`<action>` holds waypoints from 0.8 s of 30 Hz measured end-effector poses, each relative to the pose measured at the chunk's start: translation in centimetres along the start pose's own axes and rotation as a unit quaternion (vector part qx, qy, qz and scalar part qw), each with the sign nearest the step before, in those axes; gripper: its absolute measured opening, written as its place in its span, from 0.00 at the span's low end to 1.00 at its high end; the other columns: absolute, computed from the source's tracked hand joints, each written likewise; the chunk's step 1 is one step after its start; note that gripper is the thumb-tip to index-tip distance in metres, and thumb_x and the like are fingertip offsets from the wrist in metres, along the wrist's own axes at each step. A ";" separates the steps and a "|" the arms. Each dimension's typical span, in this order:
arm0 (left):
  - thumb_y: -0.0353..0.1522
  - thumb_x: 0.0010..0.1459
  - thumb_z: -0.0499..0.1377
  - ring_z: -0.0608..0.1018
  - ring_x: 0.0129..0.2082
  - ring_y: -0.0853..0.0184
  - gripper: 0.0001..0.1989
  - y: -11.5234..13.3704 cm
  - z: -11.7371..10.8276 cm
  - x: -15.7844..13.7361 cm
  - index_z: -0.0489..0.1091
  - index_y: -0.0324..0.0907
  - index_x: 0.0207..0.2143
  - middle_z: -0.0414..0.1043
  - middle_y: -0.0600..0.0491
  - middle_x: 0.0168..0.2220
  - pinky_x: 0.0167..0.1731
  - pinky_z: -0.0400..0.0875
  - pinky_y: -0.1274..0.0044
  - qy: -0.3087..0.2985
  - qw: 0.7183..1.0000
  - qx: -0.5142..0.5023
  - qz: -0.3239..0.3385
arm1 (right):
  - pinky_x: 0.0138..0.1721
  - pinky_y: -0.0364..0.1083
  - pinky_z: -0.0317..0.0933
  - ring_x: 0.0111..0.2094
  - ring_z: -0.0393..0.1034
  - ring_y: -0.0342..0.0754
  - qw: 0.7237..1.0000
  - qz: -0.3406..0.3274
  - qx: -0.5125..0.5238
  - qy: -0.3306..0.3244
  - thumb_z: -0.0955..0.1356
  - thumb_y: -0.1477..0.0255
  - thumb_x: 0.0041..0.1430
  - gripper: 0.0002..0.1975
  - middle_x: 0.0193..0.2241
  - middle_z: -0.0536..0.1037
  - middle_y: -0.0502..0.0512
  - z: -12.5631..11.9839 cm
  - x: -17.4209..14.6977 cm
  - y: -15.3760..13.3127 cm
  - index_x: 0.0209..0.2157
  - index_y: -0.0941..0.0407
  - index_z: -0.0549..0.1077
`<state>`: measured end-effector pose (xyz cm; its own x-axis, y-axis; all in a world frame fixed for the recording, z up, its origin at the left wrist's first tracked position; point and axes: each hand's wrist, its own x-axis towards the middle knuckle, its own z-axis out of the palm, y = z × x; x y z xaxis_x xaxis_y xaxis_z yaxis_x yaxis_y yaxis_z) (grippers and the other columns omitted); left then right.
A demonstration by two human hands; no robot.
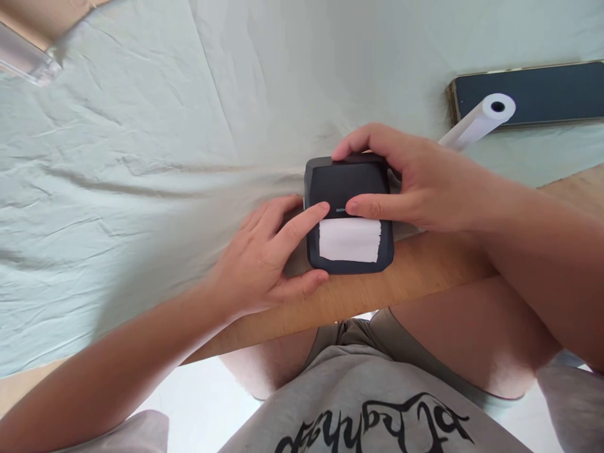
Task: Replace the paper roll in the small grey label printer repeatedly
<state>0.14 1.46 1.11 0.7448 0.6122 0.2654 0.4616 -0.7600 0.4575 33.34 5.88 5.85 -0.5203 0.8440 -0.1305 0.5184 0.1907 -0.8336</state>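
Note:
A small black portable label printer [349, 179] sits between my hands at the table's front edge. A white strip of paper [350, 240] with a ragged right side lies across its lower front. My left hand [259, 258] grips the left side, index fingertip on the top face and thumb at the lower edge. From the right, my right hand [415, 179] is closed around the printer, its thumb on the top near the small lettering and its fingers over the far edge. The printer's underside is hidden.
To the right, a white paper roll [476, 123] with a dark core lies in front of a dark-screened phone [552, 94]. A clear plastic piece [40, 70] is at the upper left. Wrinkled pale green cloth [141, 126] covers the table, whose wooden edge [425, 261] shows nearest me.

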 end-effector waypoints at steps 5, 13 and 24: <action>0.65 0.90 0.54 0.86 0.73 0.40 0.43 0.1 0.2 0.0 0.66 0.48 0.89 0.81 0.34 0.76 0.72 0.87 0.46 -0.010 1.000 0.003 -0.023 | 0.64 0.58 0.81 0.57 0.81 0.57 1.000 -0.019 -0.012 0.015 0.75 0.46 0.74 0.34 0.63 0.87 0.59 0.4 -0.2 0.7 0.72 0.49 0.79; 0.74 0.86 0.48 0.81 0.83 0.35 0.57 0.1 0.5 -0.3 0.46 0.48 0.96 0.73 0.33 0.87 0.78 0.83 0.43 -0.024 0.998 0.012 -0.064 | 0.71 0.64 0.79 0.68 0.82 0.63 0.985 -0.035 -0.087 0.146 0.72 0.47 0.77 0.29 0.66 0.86 0.65 0.7 -1.4 0.5 0.67 0.50 0.82; 0.71 0.81 0.65 0.83 0.79 0.33 0.60 0.3 0.1 -0.3 0.53 0.46 0.96 0.76 0.31 0.84 0.77 0.83 0.45 -0.040 0.996 0.044 -0.060 | 0.50 0.58 0.74 0.37 0.77 0.55 0.992 0.016 -0.103 0.069 0.59 0.36 0.88 0.37 0.31 0.74 0.50 0.5 -1.9 1.6 0.72 0.49 0.75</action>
<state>0.10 1.03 1.11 0.7160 0.6833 0.1428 0.5880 -0.7006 0.4043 34.85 4.30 4.53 -0.4100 0.9095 -0.0682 0.6679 0.2485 -0.7015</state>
